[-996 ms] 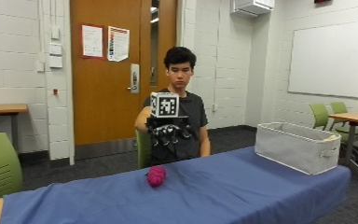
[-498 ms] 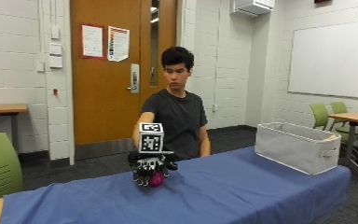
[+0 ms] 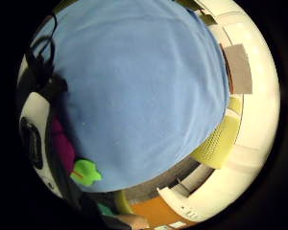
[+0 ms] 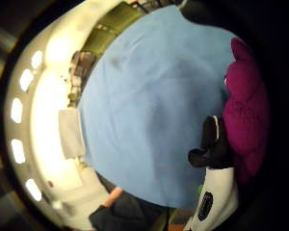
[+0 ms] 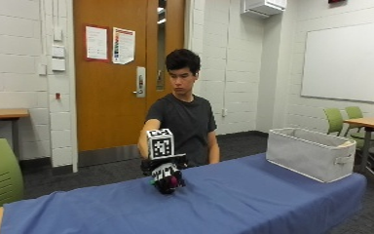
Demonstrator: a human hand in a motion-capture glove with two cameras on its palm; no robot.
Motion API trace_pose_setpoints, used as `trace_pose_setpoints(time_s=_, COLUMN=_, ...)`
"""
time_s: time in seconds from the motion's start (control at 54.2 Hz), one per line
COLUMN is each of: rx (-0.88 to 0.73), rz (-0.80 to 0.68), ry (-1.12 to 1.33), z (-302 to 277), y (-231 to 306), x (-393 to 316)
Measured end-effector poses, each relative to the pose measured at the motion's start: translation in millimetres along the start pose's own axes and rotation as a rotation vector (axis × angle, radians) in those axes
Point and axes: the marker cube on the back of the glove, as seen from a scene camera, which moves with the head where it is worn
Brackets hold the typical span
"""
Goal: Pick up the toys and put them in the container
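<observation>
a blue cloth (image 5: 252, 200) covers the table, with an orange door (image 5: 116, 73) and whiteboard (image 5: 349, 61) behind.

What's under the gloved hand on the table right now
A magenta plush toy with a green part sits on the blue tablecloth under the gloved right hand, whose fingers curl around it. Most of the toy is covered by the hand, so its full shape cannot be seen.
</observation>
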Motion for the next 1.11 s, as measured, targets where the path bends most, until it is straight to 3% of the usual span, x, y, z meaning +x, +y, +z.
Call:
trace_pose_setpoints(time_s=0.35, rx=-0.023, rz=-0.133, ry=-0.031, z=-27.2, y=-8.1, x=-47.1)
trace_pose_setpoints(time_s=0.609, rx=0.078, rz=-0.248, ry=-0.009, z=-125.5, y=-3.6, x=-137.6)
trace_pose_setpoints(time_s=0.775, rx=0.190, rz=-0.388, ry=0.008, z=-192.9, y=0.6, x=-224.9)
trace_pose_setpoints(time_s=0.904, rx=0.291, rz=-0.573, ry=-0.006, z=-244.7, y=28.8, x=-343.3)
trace_pose_setpoints(time_s=1.033, rx=0.318, rz=-0.951, ry=-0.070, z=-265.0, y=75.3, x=-460.6)
trace_pose_setpoints(time_s=1.107, rx=0.306, rz=-0.920, ry=-0.069, z=-265.8, y=86.7, x=-520.8)
